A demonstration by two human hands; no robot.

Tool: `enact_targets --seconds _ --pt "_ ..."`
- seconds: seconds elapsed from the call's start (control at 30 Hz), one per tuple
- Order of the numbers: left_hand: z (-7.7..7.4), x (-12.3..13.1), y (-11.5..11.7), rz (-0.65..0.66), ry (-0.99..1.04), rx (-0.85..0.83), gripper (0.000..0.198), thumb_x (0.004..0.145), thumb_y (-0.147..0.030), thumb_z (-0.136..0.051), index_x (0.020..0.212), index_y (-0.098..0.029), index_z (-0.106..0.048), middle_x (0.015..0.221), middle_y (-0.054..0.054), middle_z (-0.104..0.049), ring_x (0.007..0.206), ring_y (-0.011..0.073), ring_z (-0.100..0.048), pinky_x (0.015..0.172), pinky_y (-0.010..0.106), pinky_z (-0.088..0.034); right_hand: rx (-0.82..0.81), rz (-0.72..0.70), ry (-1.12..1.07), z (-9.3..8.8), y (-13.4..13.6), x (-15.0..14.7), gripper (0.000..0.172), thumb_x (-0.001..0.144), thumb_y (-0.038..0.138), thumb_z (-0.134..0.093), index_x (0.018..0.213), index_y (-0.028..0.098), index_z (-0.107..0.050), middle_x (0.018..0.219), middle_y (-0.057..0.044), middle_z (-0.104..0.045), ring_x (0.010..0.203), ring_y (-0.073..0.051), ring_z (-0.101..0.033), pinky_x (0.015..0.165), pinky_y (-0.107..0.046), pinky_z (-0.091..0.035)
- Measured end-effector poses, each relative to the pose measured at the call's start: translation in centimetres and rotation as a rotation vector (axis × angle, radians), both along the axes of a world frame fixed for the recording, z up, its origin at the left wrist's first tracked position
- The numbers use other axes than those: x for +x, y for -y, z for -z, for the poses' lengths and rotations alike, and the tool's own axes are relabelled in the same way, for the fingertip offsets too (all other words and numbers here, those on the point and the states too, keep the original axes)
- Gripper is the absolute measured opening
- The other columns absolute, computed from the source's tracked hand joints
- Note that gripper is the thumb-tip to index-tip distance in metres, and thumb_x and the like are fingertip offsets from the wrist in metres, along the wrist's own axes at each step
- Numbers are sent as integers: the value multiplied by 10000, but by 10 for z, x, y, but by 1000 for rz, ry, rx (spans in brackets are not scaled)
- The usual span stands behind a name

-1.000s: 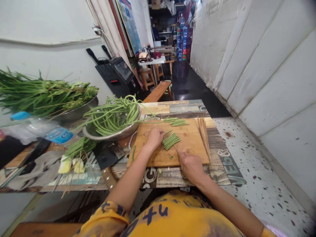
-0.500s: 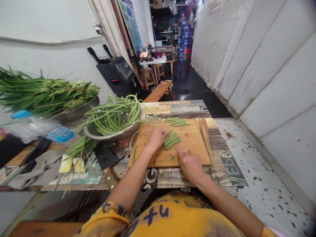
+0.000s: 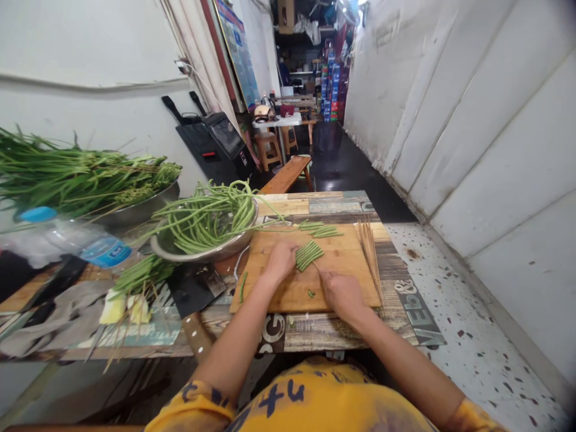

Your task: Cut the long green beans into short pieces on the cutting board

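Observation:
A wooden cutting board (image 3: 346,282) lies on the patterned table (image 3: 315,327). On it rests a small row of cut green bean pieces (image 3: 308,254). My left hand (image 3: 279,261) is closed, fingers pressed against the left end of that row. My right hand (image 3: 338,290) is closed on a thin wooden skewer (image 3: 316,266) whose tip points into the bean pieces. A second little pile of cut beans (image 3: 320,228) sits at the board's far edge. A bundle of bare skewers (image 3: 371,252) lies along the board's right side.
A metal bowl (image 3: 198,252) of long beans stands left of the board, a larger bowl of greens (image 3: 85,177) behind it. A plastic bottle (image 3: 67,240), a dark knife (image 3: 54,285), grey cloth and finished skewers (image 3: 130,300) lie at the left. White wall panels run along the right.
The view has tilted slightly, with the table sitting a bit lower. Both hands have stayed on the bean pieces, my right hand edging a little closer to them with the skewer.

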State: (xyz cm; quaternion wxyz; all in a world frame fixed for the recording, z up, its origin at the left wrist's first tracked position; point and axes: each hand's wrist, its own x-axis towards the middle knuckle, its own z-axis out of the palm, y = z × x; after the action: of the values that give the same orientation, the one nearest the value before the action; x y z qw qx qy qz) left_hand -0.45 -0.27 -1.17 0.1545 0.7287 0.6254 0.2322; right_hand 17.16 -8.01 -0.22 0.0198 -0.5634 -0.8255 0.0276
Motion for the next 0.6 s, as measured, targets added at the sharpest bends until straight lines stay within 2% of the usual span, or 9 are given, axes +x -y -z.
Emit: enact_targets --seconds 0.13,0.27,0.37,0.47,0.6 --pt "-8 -4 14 -152 64 53 341 839 -157 -394 1012 -118 -685 1083 144 -664 1048 233 -589 947 323 -399 66 19 -59 4 12 10 291 906 188 -400 1129 167 -586 892 -91 -702 715 -199 -665 588 -257 -439" --pt "-14 -7 25 -209 194 18 271 815 -176 -463 941 -139 -700 1063 137 -670 1086 251 -566 992 350 -362 123 42 -128 12 26 21 216 879 169 -427 921 151 -638 801 -81 -706 701 -196 -670 585 -244 -436" --pt "-12 -3 32 -222 335 -27 213 803 -191 -515 911 -146 -693 1035 130 -675 1067 254 -571 982 359 -375 189 30 -198 18 33 25 217 880 177 -424 917 173 -638 816 -50 -713 712 -172 -673 605 -222 -445" --pt "-10 4 38 -261 592 -103 255 817 -235 -545 1038 -142 -633 1037 125 -667 995 223 -605 868 325 -470 284 -9 -264 25 41 24 274 900 202 -384 999 169 -637 858 -52 -722 727 -156 -678 642 -213 -465" --pt "-13 5 56 -290 896 -193 309 839 -286 -551 1091 -109 -569 951 115 -680 739 161 -658 598 246 -532 414 -139 -345 34 49 23 367 922 225 -312 980 129 -661 891 -102 -726 729 -162 -687 646 -223 -488"
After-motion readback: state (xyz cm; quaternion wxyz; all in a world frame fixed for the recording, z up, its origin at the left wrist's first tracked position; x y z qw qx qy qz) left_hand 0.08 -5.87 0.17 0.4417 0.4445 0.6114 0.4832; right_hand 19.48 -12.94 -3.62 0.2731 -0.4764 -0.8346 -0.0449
